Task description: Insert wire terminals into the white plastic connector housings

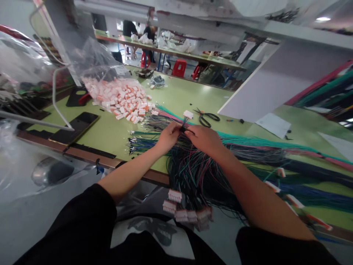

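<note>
While both forearms reach over the green worktop [104, 136], the left hand [168, 138] and the right hand [205, 140] meet nearly fingertip to fingertip, each seeming to pinch the thin leads [185, 122] of a white connector housing [188, 114]. Something dark sits between the fingers; I cannot tell whether it is tape. The housing pokes up just beyond them, near the scissors [202, 113]. It looks light, hard and perhaps slick, whereas the leads look limp and apt to splay. A close pinch around all of them just below the housing should steady it; tugging one strand might strain its terminal. Loose wires [193, 165] spill below the hands, and other wired connectors [175, 195] hang past the table edge, liable to tangle.
</note>
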A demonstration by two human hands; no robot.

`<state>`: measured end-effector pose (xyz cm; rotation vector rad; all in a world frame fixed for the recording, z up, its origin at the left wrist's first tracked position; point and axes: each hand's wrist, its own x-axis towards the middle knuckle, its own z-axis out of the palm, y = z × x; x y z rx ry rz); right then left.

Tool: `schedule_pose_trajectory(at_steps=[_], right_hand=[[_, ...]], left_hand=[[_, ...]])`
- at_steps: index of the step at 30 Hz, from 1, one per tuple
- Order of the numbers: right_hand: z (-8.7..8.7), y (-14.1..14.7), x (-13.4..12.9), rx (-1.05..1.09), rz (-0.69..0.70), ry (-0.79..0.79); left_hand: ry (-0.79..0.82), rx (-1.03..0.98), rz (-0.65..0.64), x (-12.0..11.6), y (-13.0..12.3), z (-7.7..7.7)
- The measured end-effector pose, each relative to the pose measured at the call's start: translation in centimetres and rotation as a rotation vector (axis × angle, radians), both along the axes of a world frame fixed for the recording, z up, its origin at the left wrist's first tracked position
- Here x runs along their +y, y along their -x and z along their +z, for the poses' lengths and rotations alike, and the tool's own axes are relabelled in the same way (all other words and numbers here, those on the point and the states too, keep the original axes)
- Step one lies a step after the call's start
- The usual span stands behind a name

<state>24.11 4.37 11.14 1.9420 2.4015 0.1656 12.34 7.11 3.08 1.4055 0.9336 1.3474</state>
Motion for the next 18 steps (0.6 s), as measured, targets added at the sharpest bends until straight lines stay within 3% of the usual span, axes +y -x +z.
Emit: schedule_pose_trajectory(at_steps=[4, 7, 13, 18], right_hand=[[0.1, 0.3, -0.3, -0.024, -0.012, 0.002], [0.0, 0.5, -0.4, -0.025, -0.009, -0.005], [-1.3, -0.3, 1.0, 0.118, 0.035, -0.139], [-2.9, -0.9, 3.1, 0.286, 0.257, -0.297]], left_hand=[[-0.068, 0.1, 0.088, -0.3, 0.1, 0.2], [-0.044, 0.069, 0.13, -0.3, 0.1, 0.4], [0.149, -0.255, -0.013, -0.4, 0.2, 1.3], [0.35, -0.418, -0.17, -0.2, 1.2, 2.2]])
